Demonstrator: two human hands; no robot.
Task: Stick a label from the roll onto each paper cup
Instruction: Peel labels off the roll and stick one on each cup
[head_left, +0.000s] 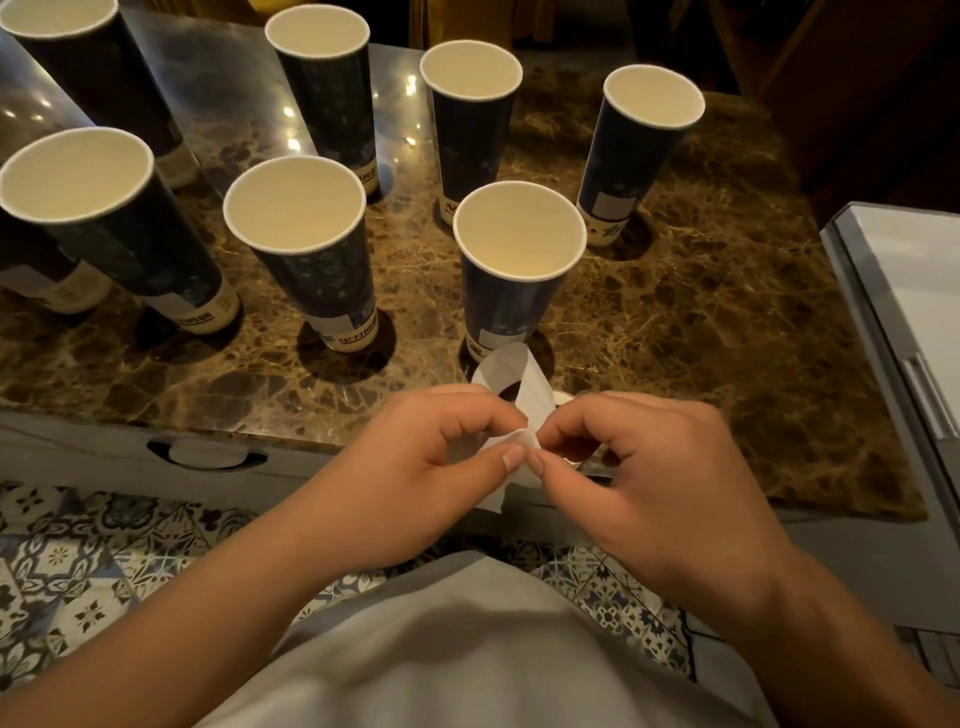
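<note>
We hold the white label strip (511, 382) between both hands at the near edge of the marble table (701, 322), its free length curling up in a loop just in front of the nearest paper cup (514, 270) and a short tail hanging down below our fingers. Our left hand (415, 467) pinches the strip between thumb and forefinger, knuckles up, the other fingers curled under. Our right hand (639, 467) meets it from the other side, thumb and forefinger tips pressed on the same spot of the strip, so the two pinches touch nail to nail. A small white rounded piece, perhaps the roll (563, 399), shows just behind the right hand's knuckles, mostly hidden. Both forearms come in from below, angled toward each other over a grey shirt (467, 649). Beyond the hands stand tall dark paper cups with cream insides, all upright and well apart; the far right cup (639, 156) and several others carry a pale rectangle low on the side. A patterned tile floor (78, 561) lies below the table's edge.
</note>
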